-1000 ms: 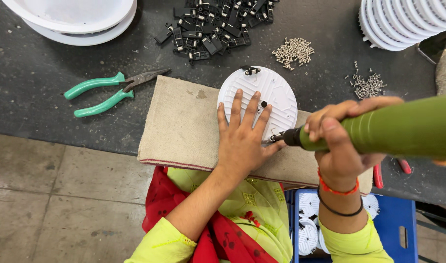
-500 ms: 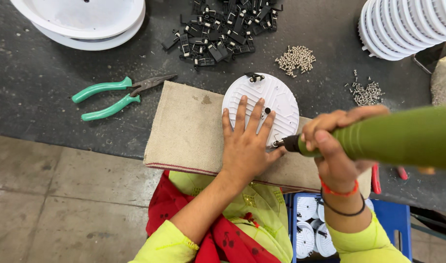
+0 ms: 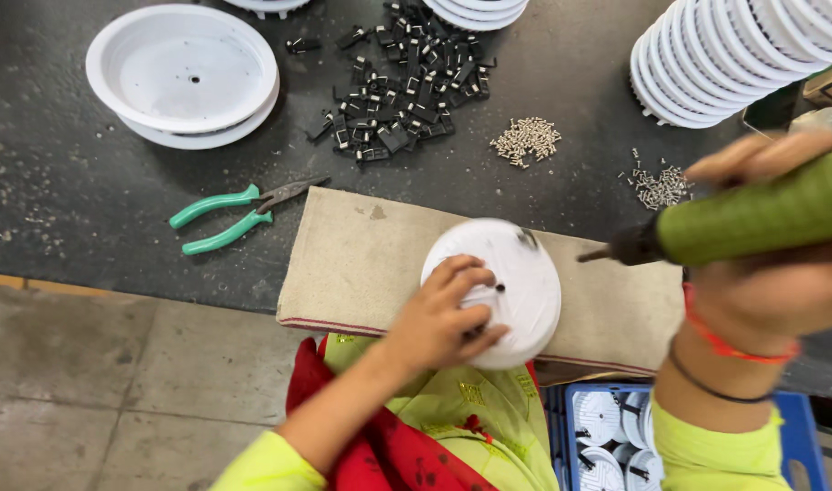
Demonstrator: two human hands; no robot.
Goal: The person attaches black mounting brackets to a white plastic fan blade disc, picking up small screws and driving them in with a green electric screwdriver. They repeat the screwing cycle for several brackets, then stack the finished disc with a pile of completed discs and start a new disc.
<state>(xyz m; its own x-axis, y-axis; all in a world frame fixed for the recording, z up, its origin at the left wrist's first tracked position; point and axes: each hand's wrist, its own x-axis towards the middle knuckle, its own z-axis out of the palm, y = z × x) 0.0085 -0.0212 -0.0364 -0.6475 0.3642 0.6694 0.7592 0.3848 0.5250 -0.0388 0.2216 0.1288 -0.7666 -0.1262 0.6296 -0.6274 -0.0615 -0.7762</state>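
Head-camera view looking down on a dark workbench. The left hand [image 3: 443, 318] is lying on the near-left part of a round white plastic disc [image 3: 511, 282], its fingers curled over the disc's edge and top and gripping it; the rest of the disc is showing beyond and to the right of the knuckles. The disc is resting on a beige cloth mat [image 3: 361, 264] that is spread at the bench's near edge. The right hand [image 3: 780, 264] is closing fully around the body of a green powered screwdriver [image 3: 752, 218], which is lying nearly level, with its dark tip pointing left and hanging just right of the disc, apart from it; the tool and disc are slightly blurred. Left of the mat, green-handled pliers [image 3: 230, 218] are lying on the bench. Farther back are sitting a stack of white round housings [image 3: 184, 77], a heap of small black clips [image 3: 402, 86], and two small piles of metal screws [image 3: 525, 138]. A tall stack of white ribbed discs [image 3: 725, 55] is leaning at the upper right. Below the bench, a blue crate [image 3: 798, 427] is holding more white discs.
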